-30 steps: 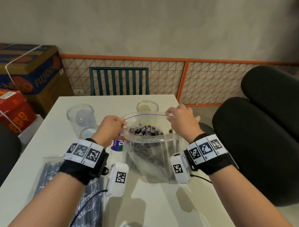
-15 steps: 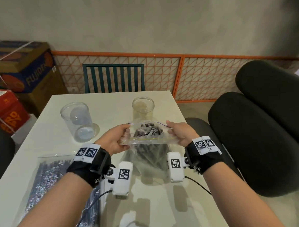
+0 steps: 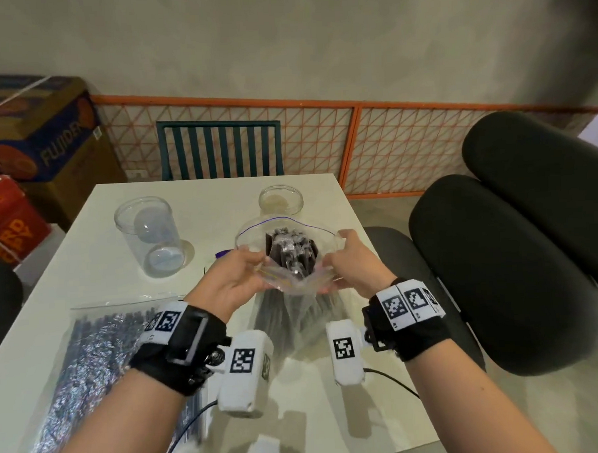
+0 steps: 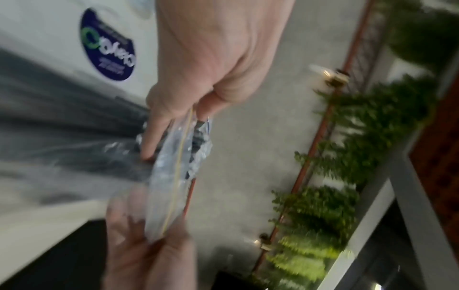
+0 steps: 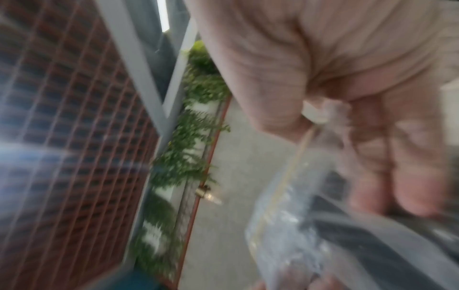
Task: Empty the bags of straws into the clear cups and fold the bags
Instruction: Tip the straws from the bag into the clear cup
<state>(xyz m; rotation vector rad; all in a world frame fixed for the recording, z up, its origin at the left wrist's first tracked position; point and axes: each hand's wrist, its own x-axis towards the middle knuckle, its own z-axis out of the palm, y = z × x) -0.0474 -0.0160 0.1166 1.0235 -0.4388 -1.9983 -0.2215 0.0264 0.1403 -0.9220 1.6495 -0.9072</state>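
Note:
A clear zip bag (image 3: 295, 284) of dark wrapped straws (image 3: 290, 252) stands upright over the white table (image 3: 318, 396), its mouth pulled open. My left hand (image 3: 236, 284) pinches the mouth's left rim, and my right hand (image 3: 352, 265) pinches the right rim. The wrist views, both blurred, show the same grip on the bag (image 4: 174, 172) (image 5: 285, 215). A second bag of straws (image 3: 91, 365) lies flat at the front left. One clear cup (image 3: 150, 236) stands at the back left, another clear cup (image 3: 281, 200) just beyond the open bag.
A teal chair back (image 3: 218, 147) stands behind the table. Black cushioned chairs (image 3: 497, 252) crowd the right edge. Cardboard boxes (image 3: 29, 135) are stacked at the far left. A purple sticker (image 4: 109, 47) lies on the table near my left hand.
The bag has dropped lower and its mouth has been spread wider. Both hands have turned to hold the rim from the near side.

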